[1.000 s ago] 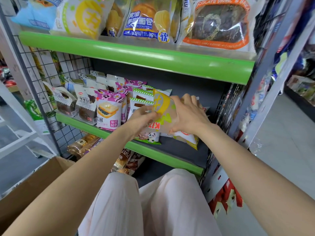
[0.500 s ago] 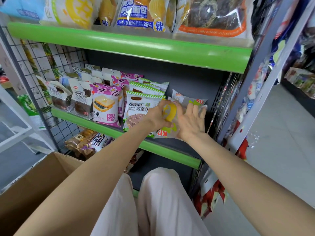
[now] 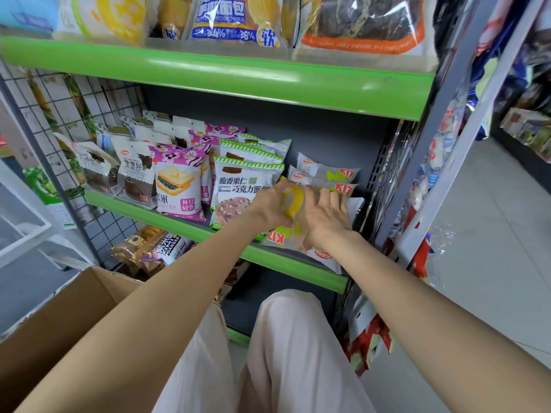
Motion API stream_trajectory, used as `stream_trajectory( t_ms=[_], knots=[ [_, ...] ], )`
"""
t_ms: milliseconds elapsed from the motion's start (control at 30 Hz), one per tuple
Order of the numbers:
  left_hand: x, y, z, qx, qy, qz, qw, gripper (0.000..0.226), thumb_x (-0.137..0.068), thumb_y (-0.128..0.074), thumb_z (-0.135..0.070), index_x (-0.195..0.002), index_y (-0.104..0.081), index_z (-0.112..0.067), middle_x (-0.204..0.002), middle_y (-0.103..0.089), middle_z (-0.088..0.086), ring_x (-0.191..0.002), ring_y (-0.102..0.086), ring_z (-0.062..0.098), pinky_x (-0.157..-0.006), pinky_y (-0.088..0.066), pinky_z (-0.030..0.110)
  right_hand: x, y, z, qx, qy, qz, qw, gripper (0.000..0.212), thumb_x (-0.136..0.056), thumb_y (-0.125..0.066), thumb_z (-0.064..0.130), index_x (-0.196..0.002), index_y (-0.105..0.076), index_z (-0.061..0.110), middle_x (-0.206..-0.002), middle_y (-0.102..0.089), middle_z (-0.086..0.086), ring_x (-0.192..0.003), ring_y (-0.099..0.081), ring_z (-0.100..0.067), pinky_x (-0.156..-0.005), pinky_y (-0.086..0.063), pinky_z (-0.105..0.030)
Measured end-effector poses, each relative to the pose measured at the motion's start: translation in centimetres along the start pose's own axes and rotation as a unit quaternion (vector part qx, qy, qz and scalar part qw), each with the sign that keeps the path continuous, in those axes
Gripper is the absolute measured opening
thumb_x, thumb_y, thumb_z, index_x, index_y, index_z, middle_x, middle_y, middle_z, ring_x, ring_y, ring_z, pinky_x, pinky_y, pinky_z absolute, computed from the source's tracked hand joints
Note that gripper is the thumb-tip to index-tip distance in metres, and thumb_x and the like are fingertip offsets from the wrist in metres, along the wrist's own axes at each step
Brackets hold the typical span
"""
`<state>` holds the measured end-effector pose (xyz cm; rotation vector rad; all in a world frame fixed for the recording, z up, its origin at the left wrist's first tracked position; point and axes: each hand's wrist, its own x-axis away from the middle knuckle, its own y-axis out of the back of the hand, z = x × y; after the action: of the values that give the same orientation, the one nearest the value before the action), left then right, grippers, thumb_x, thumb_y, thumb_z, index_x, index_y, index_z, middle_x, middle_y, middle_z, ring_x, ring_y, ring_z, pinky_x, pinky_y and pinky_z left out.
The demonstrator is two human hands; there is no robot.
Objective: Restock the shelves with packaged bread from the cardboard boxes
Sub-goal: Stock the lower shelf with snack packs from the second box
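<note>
A clear bread packet with a yellow circle and red letters (image 3: 293, 234) lies at the right end of the middle shelf (image 3: 179, 223). My left hand (image 3: 272, 205) grips its left edge, fingers curled over the yellow print. My right hand (image 3: 326, 217) lies flat on top of it, fingers straight and pointing into the shelf. Two like packets (image 3: 328, 174) stand behind it against the back panel. An open cardboard box (image 3: 59, 311) sits low at the left beside my knees.
Rows of purple, green and white bread packets (image 3: 179, 186) fill the shelf's left part. Large bread bags (image 3: 226, 19) sit on the upper shelf. A wire grid (image 3: 74, 114) closes the left side, a grey upright (image 3: 429, 144) the right. More packets (image 3: 155, 248) lie below.
Both hands have carried the packet down and deeper into the shelf's right end. My right hand has flattened on top of it; the view has tilted slightly down.
</note>
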<state>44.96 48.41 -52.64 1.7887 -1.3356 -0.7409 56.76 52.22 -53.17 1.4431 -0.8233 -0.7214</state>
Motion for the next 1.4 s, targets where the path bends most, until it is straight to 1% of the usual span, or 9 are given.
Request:
stream_trajectory(
  t_ms=[233,367,500,633,833,1000,1200,1300,1400],
  knots=[
    [0.8,0.5,0.0,0.051,0.02,-0.013,0.998,0.062,-0.078,-0.068,-0.005,-0.134,-0.044,-0.016,-0.118,-0.062,0.018,-0.112,-0.058,0.035,-0.093,-0.049,0.038,0.6,0.5,0.1,-0.029,0.007,0.02,0.999,0.127,-0.067,-0.08,0.037,-0.149,0.014,0.012,-0.144,-0.02,-0.015,-0.139,-0.015,-0.035,-0.119,0.004,-0.048],
    [1.7,2.1,1.1,0.037,0.032,-0.041,0.998,0.05,-0.085,-0.066,-0.014,-0.13,-0.046,-0.012,-0.117,-0.061,0.014,-0.107,-0.058,0.03,-0.086,-0.047,0.034,0.7,1.1,0.9,-0.031,0.024,0.002,0.999,0.123,-0.071,-0.078,0.034,-0.149,0.014,0.012,-0.148,-0.016,-0.015,-0.14,-0.014,-0.034,-0.118,0.003,-0.048],
    [2.4,3.3,2.6,0.072,0.045,-0.063,0.994,0.042,-0.086,-0.063,-0.01,-0.126,-0.049,-0.011,-0.124,-0.057,0.011,-0.096,-0.059,0.025,-0.079,-0.048,0.031,0.5,1.7,1.6,-0.034,0.03,0.0,0.999,0.12,-0.073,-0.077,0.033,-0.15,0.013,0.013,-0.149,-0.016,-0.015,-0.141,-0.014,-0.033,-0.119,0.0,-0.046],
    [1.9,3.1,2.1,0.061,0.031,-0.016,0.998,0.06,-0.081,-0.071,-0.011,-0.133,-0.042,-0.01,-0.13,-0.053,0.011,-0.11,-0.058,0.027,-0.084,-0.046,0.029,-0.5,1.4,1.6,-0.023,0.006,0.007,1.0,0.117,-0.073,-0.077,0.029,-0.15,0.011,0.013,-0.148,-0.022,-0.016,-0.138,-0.022,-0.034,-0.119,-0.004,-0.047],
    [0.5,0.5,1.1,0.038,0.07,0.079,0.994,0.09,-0.074,-0.077,-0.015,-0.144,-0.02,-0.008,-0.131,-0.053,0.013,-0.119,-0.053,0.029,-0.099,-0.045,0.038,-1.3,-0.7,1.5,0.003,0.008,-0.062,0.998,0.098,-0.07,-0.079,0.023,-0.144,-0.016,0.011,-0.139,-0.036,-0.012,-0.134,-0.03,-0.03,-0.118,-0.011,-0.05],
    [0.1,-0.3,0.6,0.064,0.063,0.072,0.993,0.094,-0.075,-0.075,-0.006,-0.145,-0.013,-0.014,-0.125,-0.056,0.014,-0.103,-0.062,0.031,-0.081,-0.054,0.034,-1.4,-0.6,1.3,-0.004,0.009,-0.071,0.997,0.092,-0.068,-0.081,0.025,-0.138,-0.024,0.011,-0.136,-0.035,-0.01,-0.132,-0.03,-0.028,-0.11,-0.026,-0.046],
    [0.2,-0.9,0.9,0.039,0.039,0.044,0.997,0.122,-0.068,-0.079,-0.003,-0.147,0.013,-0.019,-0.115,-0.061,0.02,-0.103,-0.061,0.034,-0.083,-0.049,0.035,-1.5,-0.1,1.4,0.003,0.009,-0.067,0.998,0.095,-0.064,-0.083,0.028,-0.137,-0.025,0.009,-0.136,-0.034,-0.013,-0.131,-0.03,-0.029,-0.102,-0.034,-0.041],
    [0.0,-1.0,0.7,0.031,0.011,0.023,0.999,0.131,-0.065,-0.082,-0.004,-0.147,0.017,-0.022,-0.113,-0.062,0.021,-0.101,-0.061,0.034,-0.085,-0.049,0.036,-1.6,-0.8,1.5,0.025,-0.003,-0.113,0.993,0.075,-0.076,-0.074,0.02,-0.135,-0.028,0.008,-0.133,-0.039,-0.016,-0.126,-0.036,-0.031,-0.099,-0.036,-0.037],
    [-0.5,-1.6,0.3,0.006,-0.02,-0.005,1.0,0.124,-0.067,-0.08,-0.004,-0.149,0.012,-0.02,-0.111,-0.064,0.022,-0.102,-0.061,0.036,-0.084,-0.048,0.038,-1.6,-1.4,1.5,0.04,-0.017,-0.176,0.983,0.054,-0.085,-0.063,0.015,-0.131,-0.036,0.007,-0.125,-0.049,-0.017,-0.117,-0.046,-0.032,-0.094,-0.038,-0.037]
  ],
)
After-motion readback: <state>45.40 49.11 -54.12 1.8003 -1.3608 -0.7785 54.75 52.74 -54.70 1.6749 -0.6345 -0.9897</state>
